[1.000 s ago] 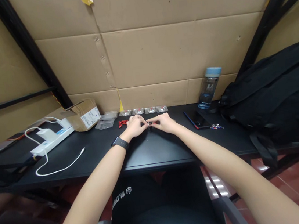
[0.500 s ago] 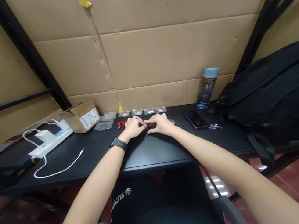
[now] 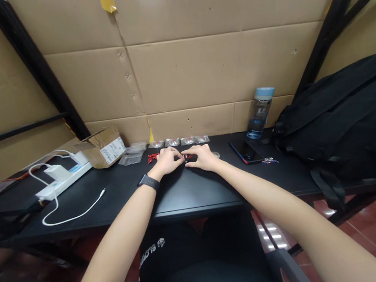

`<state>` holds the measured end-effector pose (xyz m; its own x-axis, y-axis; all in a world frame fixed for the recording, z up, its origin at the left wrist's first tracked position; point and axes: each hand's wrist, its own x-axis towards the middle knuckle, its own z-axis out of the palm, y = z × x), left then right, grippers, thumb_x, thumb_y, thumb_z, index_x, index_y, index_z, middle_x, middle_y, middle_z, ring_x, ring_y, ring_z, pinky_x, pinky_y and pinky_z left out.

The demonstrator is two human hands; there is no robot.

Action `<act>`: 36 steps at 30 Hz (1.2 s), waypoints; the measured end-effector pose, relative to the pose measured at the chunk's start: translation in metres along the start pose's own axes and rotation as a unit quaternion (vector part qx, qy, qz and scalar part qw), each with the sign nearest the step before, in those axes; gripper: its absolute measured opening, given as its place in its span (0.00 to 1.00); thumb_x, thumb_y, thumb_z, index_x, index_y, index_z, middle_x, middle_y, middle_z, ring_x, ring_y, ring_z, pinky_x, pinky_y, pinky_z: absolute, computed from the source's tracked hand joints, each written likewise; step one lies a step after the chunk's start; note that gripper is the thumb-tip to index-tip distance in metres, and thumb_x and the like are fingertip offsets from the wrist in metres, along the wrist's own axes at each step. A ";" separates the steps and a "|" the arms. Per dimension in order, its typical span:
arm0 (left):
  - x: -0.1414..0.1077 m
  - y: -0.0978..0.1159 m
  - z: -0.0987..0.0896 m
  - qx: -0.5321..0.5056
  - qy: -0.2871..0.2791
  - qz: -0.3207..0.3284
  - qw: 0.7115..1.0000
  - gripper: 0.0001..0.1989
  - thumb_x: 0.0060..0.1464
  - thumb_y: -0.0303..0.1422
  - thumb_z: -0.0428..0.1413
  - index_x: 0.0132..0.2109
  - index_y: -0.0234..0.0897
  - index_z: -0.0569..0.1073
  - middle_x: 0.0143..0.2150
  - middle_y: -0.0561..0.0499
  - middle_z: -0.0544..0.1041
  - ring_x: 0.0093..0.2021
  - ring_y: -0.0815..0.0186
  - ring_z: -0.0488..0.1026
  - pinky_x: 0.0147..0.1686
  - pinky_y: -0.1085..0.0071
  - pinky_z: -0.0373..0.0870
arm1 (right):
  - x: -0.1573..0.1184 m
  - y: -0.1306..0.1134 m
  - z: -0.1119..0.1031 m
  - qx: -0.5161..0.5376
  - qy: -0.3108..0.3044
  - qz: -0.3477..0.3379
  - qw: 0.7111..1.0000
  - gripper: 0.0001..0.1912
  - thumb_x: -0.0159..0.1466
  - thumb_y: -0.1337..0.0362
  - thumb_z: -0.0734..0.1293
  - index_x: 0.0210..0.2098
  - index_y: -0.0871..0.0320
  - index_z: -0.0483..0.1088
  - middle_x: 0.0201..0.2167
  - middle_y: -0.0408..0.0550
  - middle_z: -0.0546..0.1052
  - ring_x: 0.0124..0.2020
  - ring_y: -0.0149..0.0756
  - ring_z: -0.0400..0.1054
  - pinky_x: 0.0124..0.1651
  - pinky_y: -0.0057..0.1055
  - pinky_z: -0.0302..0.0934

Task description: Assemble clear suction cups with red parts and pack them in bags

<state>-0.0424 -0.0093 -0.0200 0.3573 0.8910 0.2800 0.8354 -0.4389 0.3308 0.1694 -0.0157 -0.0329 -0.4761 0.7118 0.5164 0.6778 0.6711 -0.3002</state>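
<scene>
Near the middle of the black desk, my left hand [image 3: 169,161] and my right hand [image 3: 201,157] meet at the fingertips. Between them is a small red thing with a shiny rim [image 3: 186,158], too small to name. The right thumb and forefinger curve around it, and the left fingertips pinch at its left side. Bright red cords [image 3: 153,157] lie in a bundle just beyond the left hand. A round, clear-looking thing [image 3: 216,154] shows partly behind the right wrist. Along the back lie several small clear packets [image 3: 188,140] with red marks.
On the left are a power strip [image 3: 64,181], a white cable [image 3: 79,215], an opened cardboard box [image 3: 103,148] and clear plastic bags [image 3: 132,154]. To the right are a phone [image 3: 245,151], a small keyring-like bunch [image 3: 270,160], a water bottle [image 3: 259,114] and a black backpack [image 3: 349,123].
The view has tilted very slightly. Both hands stay in place; the small red thing shows a little differently between the fingertips.
</scene>
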 end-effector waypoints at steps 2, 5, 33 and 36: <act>0.000 0.000 -0.001 0.003 -0.003 0.001 1.000 0.11 0.59 0.43 0.59 0.44 0.47 0.84 0.57 0.47 0.75 0.61 0.46 0.64 0.56 0.50 0.64 | 0.001 0.004 -0.002 0.024 0.017 -0.002 1.000 0.25 0.58 0.59 0.79 0.54 0.49 0.77 0.48 0.49 0.81 0.51 0.45 0.73 0.55 0.41 0.57; -0.001 0.000 -0.002 0.016 -0.012 0.001 1.000 0.11 0.59 0.42 0.59 0.44 0.47 0.84 0.57 0.47 0.75 0.61 0.46 0.64 0.56 0.50 0.64 | 0.002 0.011 -0.006 0.058 0.033 -0.015 0.998 0.25 0.57 0.62 0.79 0.54 0.52 0.78 0.47 0.50 0.80 0.47 0.42 0.74 0.54 0.38 0.63; -0.005 -0.136 -0.040 0.061 0.312 -0.193 0.928 0.08 0.61 0.30 0.57 0.41 0.33 0.81 0.53 0.38 0.77 0.59 0.44 0.62 0.56 0.42 0.49 | 0.001 0.021 -0.028 0.046 0.061 0.046 0.996 0.24 0.55 0.61 0.80 0.52 0.48 0.79 0.45 0.48 0.80 0.47 0.46 0.75 0.56 0.45 0.65; -0.007 -0.127 -0.049 0.047 0.368 -0.159 0.915 0.08 0.61 0.32 0.57 0.41 0.35 0.80 0.55 0.40 0.75 0.61 0.46 0.62 0.58 0.44 0.47 | 0.001 0.023 -0.030 0.052 0.070 0.047 0.995 0.25 0.55 0.62 0.80 0.52 0.48 0.79 0.45 0.48 0.80 0.48 0.45 0.75 0.56 0.45 0.65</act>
<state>-0.1717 0.0345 -0.0197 -0.2597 0.6372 0.7256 0.8931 -0.1274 0.4315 0.2012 -0.0060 -0.0151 -0.3260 0.7413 0.5866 0.6511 0.6259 -0.4292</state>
